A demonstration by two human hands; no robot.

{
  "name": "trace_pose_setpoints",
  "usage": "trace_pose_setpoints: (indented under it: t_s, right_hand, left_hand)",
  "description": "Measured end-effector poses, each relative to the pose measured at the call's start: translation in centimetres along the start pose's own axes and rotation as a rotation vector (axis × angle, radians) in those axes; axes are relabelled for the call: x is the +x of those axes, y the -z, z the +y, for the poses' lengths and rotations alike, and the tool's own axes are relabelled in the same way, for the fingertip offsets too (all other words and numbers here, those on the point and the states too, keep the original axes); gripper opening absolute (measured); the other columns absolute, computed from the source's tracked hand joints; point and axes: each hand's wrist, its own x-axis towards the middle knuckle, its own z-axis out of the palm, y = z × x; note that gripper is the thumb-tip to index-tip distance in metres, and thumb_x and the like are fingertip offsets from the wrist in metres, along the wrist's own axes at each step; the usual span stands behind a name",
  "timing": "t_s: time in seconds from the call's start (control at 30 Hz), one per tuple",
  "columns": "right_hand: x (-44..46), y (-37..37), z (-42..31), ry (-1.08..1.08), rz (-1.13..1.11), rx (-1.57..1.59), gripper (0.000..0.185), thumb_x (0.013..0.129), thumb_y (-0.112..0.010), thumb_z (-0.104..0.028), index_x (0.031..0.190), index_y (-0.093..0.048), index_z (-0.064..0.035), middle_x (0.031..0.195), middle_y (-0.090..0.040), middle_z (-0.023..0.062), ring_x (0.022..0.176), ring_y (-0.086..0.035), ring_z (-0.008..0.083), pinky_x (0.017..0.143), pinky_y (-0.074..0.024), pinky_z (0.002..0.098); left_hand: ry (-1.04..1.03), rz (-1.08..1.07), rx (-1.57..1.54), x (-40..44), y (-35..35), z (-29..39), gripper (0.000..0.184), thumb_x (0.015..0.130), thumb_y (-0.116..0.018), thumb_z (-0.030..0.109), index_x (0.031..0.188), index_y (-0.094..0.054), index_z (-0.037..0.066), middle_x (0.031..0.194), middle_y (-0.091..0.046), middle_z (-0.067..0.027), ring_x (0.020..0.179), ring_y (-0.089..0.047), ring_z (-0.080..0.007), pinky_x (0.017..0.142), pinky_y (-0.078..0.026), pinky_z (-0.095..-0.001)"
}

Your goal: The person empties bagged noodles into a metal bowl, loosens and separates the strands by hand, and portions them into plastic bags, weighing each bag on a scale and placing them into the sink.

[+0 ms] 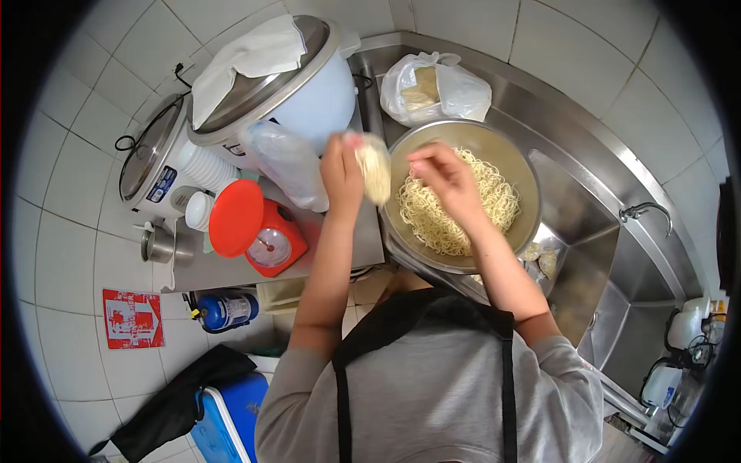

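My left hand (340,176) is closed on a small clear bag of noodles (375,171), held up at the left rim of a large metal bowl (528,181). A heap of loose pale-yellow noodles (455,224) fills the bottom of that bowl. Over the noodles is my right hand (448,184), its fingers loosely bent and a little blurred. Nothing shows between its thumb and fingers. Behind the bowl lies a white plastic bag (463,92) with more packed noodles (423,89) inside.
To the left stand a red kitchen scale (282,247), a clear plastic bag (285,162), stacked white cups (204,170) and two large lidded cookers (309,100). A steel sink (590,262) with a tap (648,210) is on the right. Small bagged pieces (546,262) lie beside the bowl.
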Motion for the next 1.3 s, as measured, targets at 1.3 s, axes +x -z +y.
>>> trace_pose_setpoints:
  t_s: [1.3]
  right_hand:
    - [-25.3,42.1,28.1,-1.189,0.173,-1.248,0.032,0.073,-0.062,-0.026,0.096,-0.057,-0.0045,0.097,-0.056,0.0174,0.092,-0.055,0.0315,0.079,-0.0445,0.0386]
  left_hand:
    - [-0.464,-1.417,0.393,-0.8,-12.7,26.5,0.036,0.077,-0.061,0.02,0.109,-0.055,0.005,0.088,-0.057,-0.0098,0.076,-0.057,-0.0249,0.061,-0.047,-0.0325]
